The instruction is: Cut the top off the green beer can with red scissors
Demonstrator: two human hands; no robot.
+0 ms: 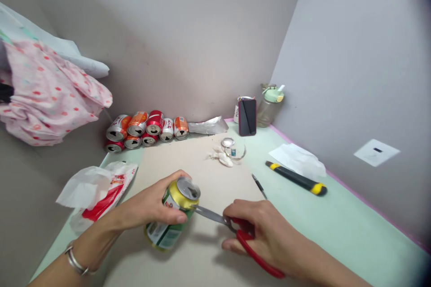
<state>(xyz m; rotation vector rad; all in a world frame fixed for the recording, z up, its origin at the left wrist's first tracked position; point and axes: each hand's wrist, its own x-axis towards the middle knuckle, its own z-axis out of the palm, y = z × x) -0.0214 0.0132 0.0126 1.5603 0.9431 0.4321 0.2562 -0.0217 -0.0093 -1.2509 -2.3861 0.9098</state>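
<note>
My left hand (164, 204) is wrapped round a green and yellow drink can (168, 235), holding it tilted above the board. The can's silver top (188, 188) faces up and toward the right. In my right hand (262, 233) is a pair of scissors (212, 215) with red handles. The tips of its grey blades meet the can's side just below the yellow shoulder; whether they pierce the metal I cannot tell. Under both hands lies a beige board (188, 159). Farther back on it are a round can end (228, 142) and some crumpled white scraps (224, 158).
Several stacked cans (155, 122) and a cut metal sheet (208, 126) line the back wall. A phone (247, 117) stands by a bottle (267, 110). To the right are a black-yellow utility knife (298, 178), a pen (258, 185) and tissue (298, 159). Plastic bags (101, 193) lie left.
</note>
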